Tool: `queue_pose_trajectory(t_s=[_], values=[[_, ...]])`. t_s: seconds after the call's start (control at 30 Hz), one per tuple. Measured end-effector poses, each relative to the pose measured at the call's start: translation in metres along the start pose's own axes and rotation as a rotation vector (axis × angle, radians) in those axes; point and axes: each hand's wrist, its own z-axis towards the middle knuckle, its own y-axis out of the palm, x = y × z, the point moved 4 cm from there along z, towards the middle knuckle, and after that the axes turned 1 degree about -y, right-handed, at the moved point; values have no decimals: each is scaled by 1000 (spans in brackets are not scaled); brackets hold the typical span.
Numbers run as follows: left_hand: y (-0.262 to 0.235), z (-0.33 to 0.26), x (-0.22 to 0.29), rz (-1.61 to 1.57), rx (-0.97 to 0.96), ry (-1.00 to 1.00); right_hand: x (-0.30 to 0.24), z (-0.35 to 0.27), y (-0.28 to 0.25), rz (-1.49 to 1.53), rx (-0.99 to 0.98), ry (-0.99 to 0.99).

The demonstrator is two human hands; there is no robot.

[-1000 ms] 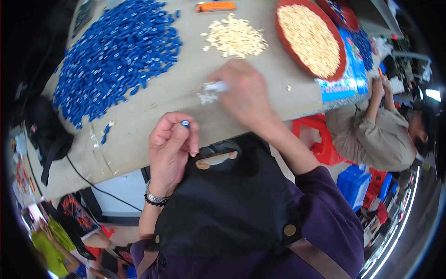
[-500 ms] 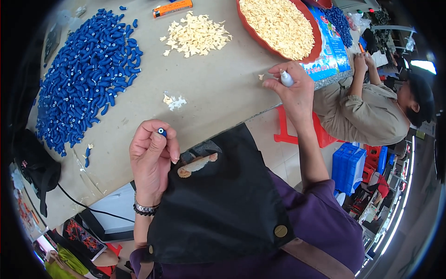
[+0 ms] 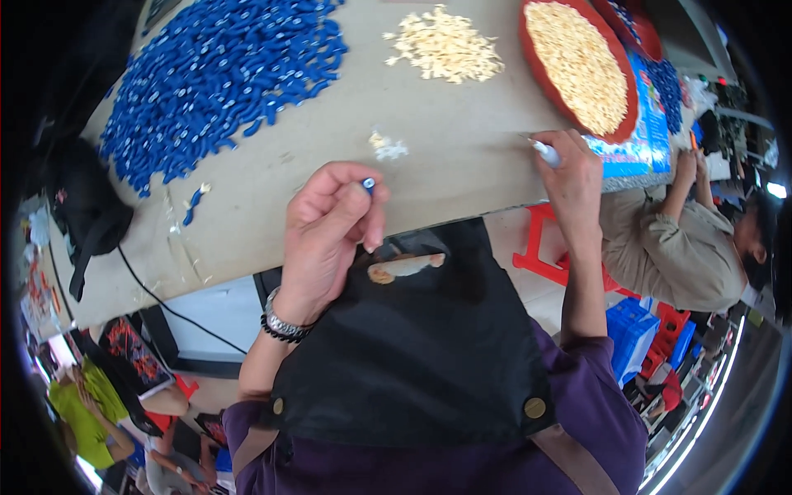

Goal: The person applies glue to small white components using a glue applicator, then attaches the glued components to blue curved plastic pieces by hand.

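Blue piece, mostly hidden, is pinched by the left hand; at two o'clock, the right hand clasps a half-covered white tube.

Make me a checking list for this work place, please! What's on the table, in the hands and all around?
Surface: beige table, with a white smear.
Job's things: heap of blue pieces; heap of cream bits; red bowl of similar bits.
Clutter: dark item at left, kind unclear.
Hands: left hand holds a blue piece; right hand holds a white tube.
Cables: black cable crosses the table's near edge.
Surroundings: person at right, red stool, blue crate.
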Motion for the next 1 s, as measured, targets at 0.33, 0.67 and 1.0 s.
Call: queue_pose_trajectory(t_s=[0.33,0.67,1.0], values=[[-3,-2,3,88,41,101,-100,6,36,1223,-319,286],[-6,-4,5,230,41,210,-121,3,62,1612,-507,494],[-6,-5,6,350,60,268,-121,3,66,1637,-554,537]])
